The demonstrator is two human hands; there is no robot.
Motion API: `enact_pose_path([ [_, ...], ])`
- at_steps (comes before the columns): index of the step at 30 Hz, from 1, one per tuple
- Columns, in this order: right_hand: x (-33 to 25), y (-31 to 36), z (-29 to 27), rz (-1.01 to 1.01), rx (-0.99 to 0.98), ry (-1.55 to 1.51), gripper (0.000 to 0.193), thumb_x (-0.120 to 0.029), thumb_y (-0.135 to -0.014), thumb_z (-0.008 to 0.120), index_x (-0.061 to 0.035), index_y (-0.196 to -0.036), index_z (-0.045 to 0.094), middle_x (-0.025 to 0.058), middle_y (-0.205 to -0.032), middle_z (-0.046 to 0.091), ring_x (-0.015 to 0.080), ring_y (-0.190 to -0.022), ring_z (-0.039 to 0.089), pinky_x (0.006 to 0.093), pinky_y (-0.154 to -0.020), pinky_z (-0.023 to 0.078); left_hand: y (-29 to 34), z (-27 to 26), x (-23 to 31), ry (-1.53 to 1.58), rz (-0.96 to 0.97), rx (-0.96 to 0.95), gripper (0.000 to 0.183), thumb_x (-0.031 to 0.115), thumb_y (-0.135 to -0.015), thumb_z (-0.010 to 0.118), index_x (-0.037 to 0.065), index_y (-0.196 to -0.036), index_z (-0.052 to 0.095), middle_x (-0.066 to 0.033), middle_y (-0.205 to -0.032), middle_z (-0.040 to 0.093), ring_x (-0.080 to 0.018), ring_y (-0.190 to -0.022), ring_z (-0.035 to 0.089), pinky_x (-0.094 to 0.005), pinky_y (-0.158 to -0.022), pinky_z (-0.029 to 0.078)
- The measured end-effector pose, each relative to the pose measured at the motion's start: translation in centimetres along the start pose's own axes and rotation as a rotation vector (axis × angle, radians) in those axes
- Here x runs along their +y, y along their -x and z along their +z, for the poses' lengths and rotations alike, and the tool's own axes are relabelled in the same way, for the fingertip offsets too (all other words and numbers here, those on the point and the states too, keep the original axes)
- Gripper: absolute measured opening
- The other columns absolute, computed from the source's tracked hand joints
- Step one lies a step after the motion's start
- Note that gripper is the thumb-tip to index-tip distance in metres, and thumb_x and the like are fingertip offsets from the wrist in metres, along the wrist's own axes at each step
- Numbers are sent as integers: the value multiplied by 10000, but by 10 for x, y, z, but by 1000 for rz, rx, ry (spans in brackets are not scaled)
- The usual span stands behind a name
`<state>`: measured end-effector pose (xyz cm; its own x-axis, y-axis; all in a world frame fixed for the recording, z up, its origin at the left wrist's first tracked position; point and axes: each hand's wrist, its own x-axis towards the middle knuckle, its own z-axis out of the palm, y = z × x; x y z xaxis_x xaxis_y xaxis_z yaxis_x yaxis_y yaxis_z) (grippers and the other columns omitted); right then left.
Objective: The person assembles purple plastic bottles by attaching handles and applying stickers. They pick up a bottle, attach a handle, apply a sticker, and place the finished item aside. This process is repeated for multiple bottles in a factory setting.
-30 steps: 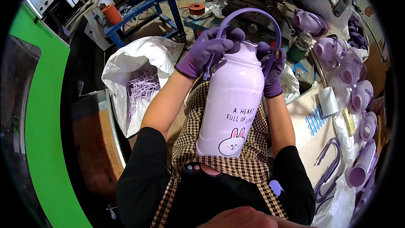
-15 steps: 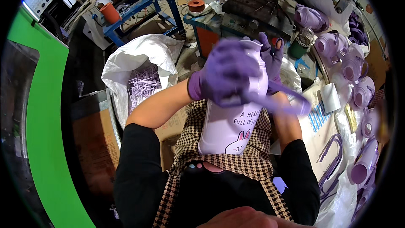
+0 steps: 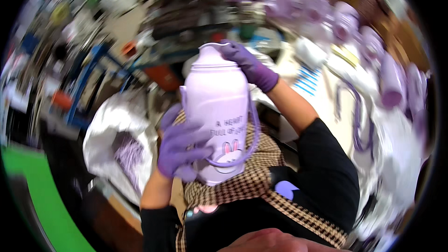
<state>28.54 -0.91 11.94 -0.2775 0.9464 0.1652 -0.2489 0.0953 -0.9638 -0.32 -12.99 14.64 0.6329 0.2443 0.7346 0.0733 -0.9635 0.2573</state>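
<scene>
A light purple thermos flask (image 3: pixel 217 98) stands nearly upright in front of my apron, its spouted top away from me. A rabbit drawing and lettering mark its lower front. My right hand (image 3: pixel 249 65), in a purple glove, grips the neck at the top right, thumb and fingers at the rim. My left hand (image 3: pixel 184 147), gloved too, is wrapped round the lower left side, fingers spread across the front. The purple carrying handle (image 3: pixel 255 133) hangs down the right side and loops over the rabbit. The flask's far side is hidden.
More purple flasks (image 3: pixel 345 28) line the right side, some lying down. Loose purple handles (image 3: pixel 357 116) rest on the right-hand bench beyond a white roll (image 3: pixel 310 52). An open white sack (image 3: pixel 100 133) of thin purple pieces stands left, near a green panel (image 3: pixel 35 196). The background is blurred.
My view has swung to the right. My left hand has come down from the flask's top to its lower side; my right hand now holds the neck. The handle has dropped over the front.
</scene>
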Motion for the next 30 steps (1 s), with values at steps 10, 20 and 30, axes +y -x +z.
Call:
enact_pose_path([
  [10,-48,252,-175,-959,1254,-502,743,-669,-938,494,-149,-1469,470,79,-1521,473,306,-1363,471,512,-1094,432,113,23,-39,-393,-774,310,289,184,-1015,508,-45,-873,612,-142,-957,674,-252,-912,633,-334,-802,490],
  [20,-146,328,-473,-945,1693,119,240,-191,-890,753,-111,-1087,642,67,-967,661,209,-838,629,367,-728,557,76,79,-63,247,-827,403,292,89,-997,488,-56,-822,671,-141,-1026,697,-244,-954,644,-362,-912,485],
  [30,-130,307,-425,-488,1447,216,476,-138,-914,619,-113,-1377,511,80,-1083,600,181,-908,581,305,-778,516,96,104,-88,318,-850,410,305,151,-1036,481,-47,-972,704,-117,-1008,710,-187,-911,654,-311,-872,492],
])
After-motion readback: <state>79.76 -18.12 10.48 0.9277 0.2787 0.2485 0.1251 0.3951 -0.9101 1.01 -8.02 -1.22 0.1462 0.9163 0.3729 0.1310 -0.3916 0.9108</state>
